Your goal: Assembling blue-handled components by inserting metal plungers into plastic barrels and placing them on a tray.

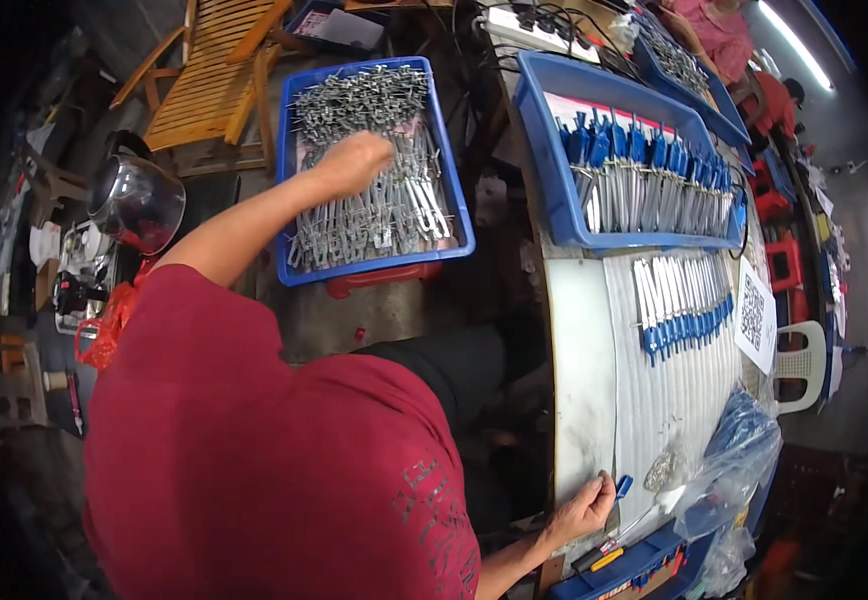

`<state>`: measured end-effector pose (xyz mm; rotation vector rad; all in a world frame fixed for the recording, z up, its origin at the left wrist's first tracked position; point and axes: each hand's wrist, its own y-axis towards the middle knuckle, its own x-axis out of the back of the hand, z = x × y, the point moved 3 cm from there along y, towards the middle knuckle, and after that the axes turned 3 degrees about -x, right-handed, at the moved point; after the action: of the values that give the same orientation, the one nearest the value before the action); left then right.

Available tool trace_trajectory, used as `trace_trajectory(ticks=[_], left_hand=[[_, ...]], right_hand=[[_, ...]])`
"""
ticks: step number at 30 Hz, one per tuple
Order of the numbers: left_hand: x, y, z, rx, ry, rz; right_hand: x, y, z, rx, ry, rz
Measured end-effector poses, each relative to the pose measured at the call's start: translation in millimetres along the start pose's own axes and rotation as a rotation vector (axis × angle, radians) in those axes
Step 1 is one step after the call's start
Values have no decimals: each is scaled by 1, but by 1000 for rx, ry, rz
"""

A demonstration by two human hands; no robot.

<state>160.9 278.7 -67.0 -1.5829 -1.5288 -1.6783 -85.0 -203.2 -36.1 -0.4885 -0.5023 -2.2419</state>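
Note:
My left hand [359, 160] is over a blue tray [462, 215] at the upper middle, its fingers curled down and closed. Whatever they hold, if anything, is hidden behind the knuckles. Below it in the tray lie long silvery metal parts [354, 225]; a heap of small metal pieces [359, 100] fills the far end. At the lower right, my right hand [584, 510] rests by the table's near edge, thumb and fingers pinched on a small blue plastic piece [624, 487]. Right of that hand lies a little pile of tiny metal parts [666, 470].
A row of blue-ended metal parts [684, 300] lies on a white foam sheet [654, 400]. Beyond stands a blue bin [644, 240] of similar parts. A clear plastic bag [729, 460], a yellow-handled tool [606, 560] and a blue box [654, 550] are near my right hand.

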Motion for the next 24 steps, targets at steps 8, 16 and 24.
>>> trace_trajectory(ticks=[8, 16, 24], left_hand=[[5, -31, 89, 357, 24, 404], [8, -59, 119, 501, -67, 449], [4, -65, 116, 655, -137, 413]], right_hand=[[1, 0, 2, 44, -37, 9], [2, 2, 4, 67, -111, 8], [1, 2, 8, 75, -112, 12]])
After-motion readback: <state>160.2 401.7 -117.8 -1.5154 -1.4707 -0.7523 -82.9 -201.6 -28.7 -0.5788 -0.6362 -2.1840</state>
